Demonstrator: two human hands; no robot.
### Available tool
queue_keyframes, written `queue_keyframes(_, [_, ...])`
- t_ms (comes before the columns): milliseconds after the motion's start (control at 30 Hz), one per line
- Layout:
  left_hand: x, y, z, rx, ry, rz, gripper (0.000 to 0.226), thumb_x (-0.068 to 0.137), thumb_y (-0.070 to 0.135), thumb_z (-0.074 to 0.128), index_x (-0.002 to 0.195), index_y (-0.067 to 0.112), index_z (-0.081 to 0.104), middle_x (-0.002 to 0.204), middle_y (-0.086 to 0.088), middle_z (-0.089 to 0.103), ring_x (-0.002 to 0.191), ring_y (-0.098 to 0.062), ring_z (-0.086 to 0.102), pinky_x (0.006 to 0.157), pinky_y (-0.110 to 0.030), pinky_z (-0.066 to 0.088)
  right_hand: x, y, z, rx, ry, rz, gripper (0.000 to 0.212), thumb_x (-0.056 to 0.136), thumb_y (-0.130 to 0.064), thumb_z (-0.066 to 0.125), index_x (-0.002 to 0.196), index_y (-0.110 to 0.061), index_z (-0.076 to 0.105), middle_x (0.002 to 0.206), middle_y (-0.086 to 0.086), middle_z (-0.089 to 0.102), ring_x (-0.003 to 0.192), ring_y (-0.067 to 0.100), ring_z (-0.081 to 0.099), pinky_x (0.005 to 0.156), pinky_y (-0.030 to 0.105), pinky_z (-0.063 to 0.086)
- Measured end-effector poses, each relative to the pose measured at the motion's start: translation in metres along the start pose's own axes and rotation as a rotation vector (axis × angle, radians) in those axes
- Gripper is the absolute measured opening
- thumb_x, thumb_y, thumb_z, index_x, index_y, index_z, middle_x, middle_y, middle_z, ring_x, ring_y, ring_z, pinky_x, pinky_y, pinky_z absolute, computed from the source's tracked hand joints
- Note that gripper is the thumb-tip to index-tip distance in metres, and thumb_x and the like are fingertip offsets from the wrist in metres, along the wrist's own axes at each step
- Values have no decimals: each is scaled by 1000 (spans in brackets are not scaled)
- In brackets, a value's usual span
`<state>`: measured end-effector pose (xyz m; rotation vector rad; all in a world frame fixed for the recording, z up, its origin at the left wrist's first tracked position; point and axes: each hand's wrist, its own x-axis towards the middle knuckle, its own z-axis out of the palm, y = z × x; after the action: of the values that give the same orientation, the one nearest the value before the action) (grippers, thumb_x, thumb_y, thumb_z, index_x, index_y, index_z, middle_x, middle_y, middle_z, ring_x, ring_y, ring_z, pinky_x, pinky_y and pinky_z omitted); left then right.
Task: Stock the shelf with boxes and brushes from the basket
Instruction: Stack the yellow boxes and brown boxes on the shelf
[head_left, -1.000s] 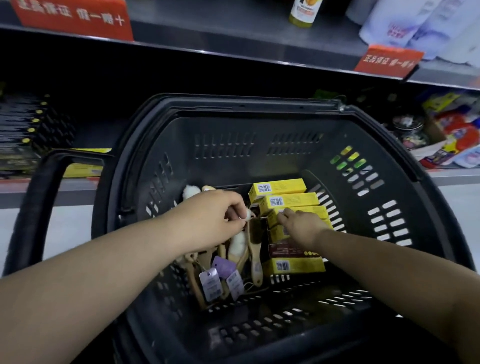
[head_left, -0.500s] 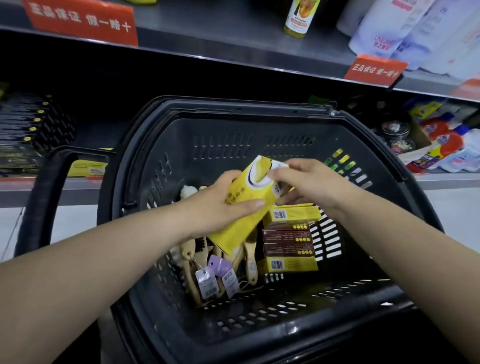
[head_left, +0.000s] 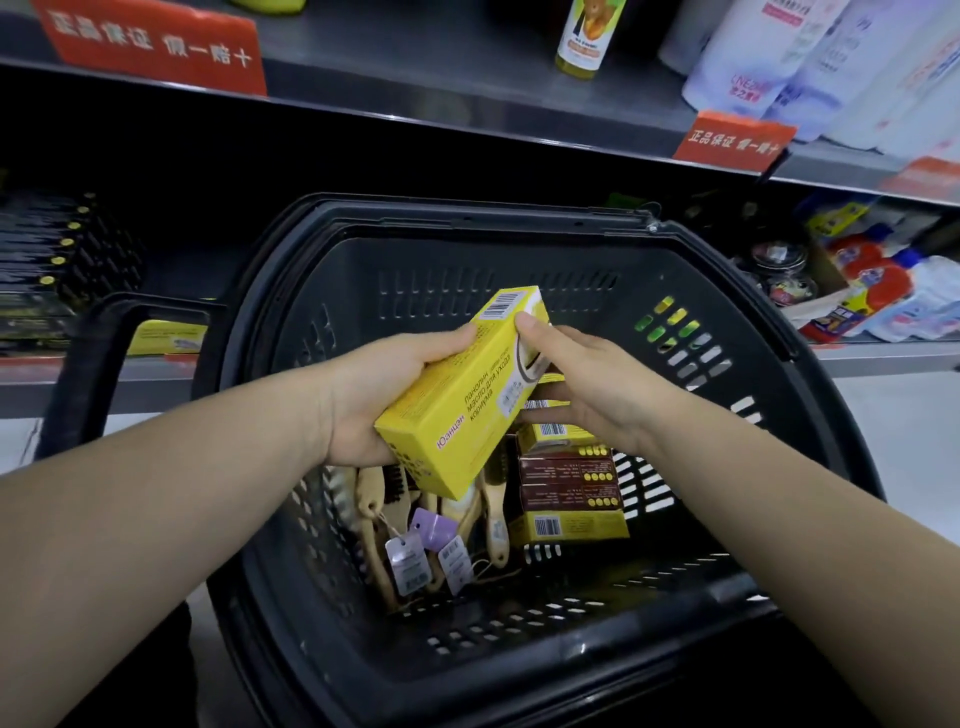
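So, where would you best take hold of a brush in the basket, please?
Pinch a brush by its wooden handle, from above at the near side: the handles point towards you, while the heads are hidden behind the held box.

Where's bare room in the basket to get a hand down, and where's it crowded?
Basket floor is bare along the near wall, in front of the tags and stacked boxes, and right of that stack. Crowded: brushes beside the boxes, with left hand and right hand holding a yellow box above.
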<state>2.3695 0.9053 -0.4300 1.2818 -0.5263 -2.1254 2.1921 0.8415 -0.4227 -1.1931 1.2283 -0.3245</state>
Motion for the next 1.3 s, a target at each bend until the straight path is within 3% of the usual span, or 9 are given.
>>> queue_keyframes(200, [1,-3,4,235,45,-8,50,65,50,68,101,15,70,92,-7,75,75,-20,72,61,-31,59,8,9,7,-61,68,-1,55,80,-52,62,117,-12,53,116,10,64,101,25,66,79,35,58])
queue_keyframes(333, [2,-8,5,386,227,49,29,83,30,67,108,14,66,101,-7,73,93,-21,69,81,-33,54,11,14,11,-169,87,-49,52,79,-51,65,112,-13,52,112,10,63,101,23,65,74,31,59])
queue_keyframes(467, [6,-7,6,260,280,126,27,88,23,63,114,14,60,105,-10,70,96,-21,65,83,-34,51,18,15,8,25,37,-26,47,87,-44,59,120,-11,50,119,15,61,105,33,63,85,38,56])
queue_keyframes(600, [10,-5,5,69,329,194,14,92,17,57,103,13,64,99,-8,71,90,-21,67,76,-35,54,22,25,-2,-74,-230,71,39,87,-37,59,120,-17,52,117,5,64,107,19,62,94,37,51])
queue_keyframes(733, [13,-8,-1,152,439,189,11,93,16,57,103,13,62,103,-8,69,90,-20,65,76,-35,52,34,50,-19,-491,-251,125,26,88,-46,56,106,-26,57,110,1,64,96,12,63,86,26,50])
queue_keyframes(933, [18,-10,-9,205,512,182,4,94,20,56,94,18,59,101,-5,68,91,-18,64,81,-37,49,66,127,-28,-1649,-668,152,67,86,-32,65,142,-14,33,140,6,45,125,27,45,93,33,39])
queue_keyframes(1033, [20,-10,-10,205,509,174,4,94,18,56,91,20,59,92,-2,67,83,-14,63,67,-30,48,80,144,-17,-1810,-706,102,71,85,-29,66,143,-11,29,143,12,42,125,30,46,92,38,42])
queue_keyframes(1167, [22,-11,-12,209,509,160,14,93,20,57,107,18,56,98,-3,67,85,-14,63,64,-29,46,88,157,0,-1969,-617,-101,40,98,-19,42,136,-8,41,139,16,45,128,33,41,95,44,41])
queue_keyframes(1300, [22,-10,-12,219,506,167,16,94,22,56,109,19,55,101,-3,67,85,-14,63,68,-30,46,86,141,0,-1887,-542,23,39,87,-13,60,125,-6,52,130,14,55,120,31,52,90,39,46])
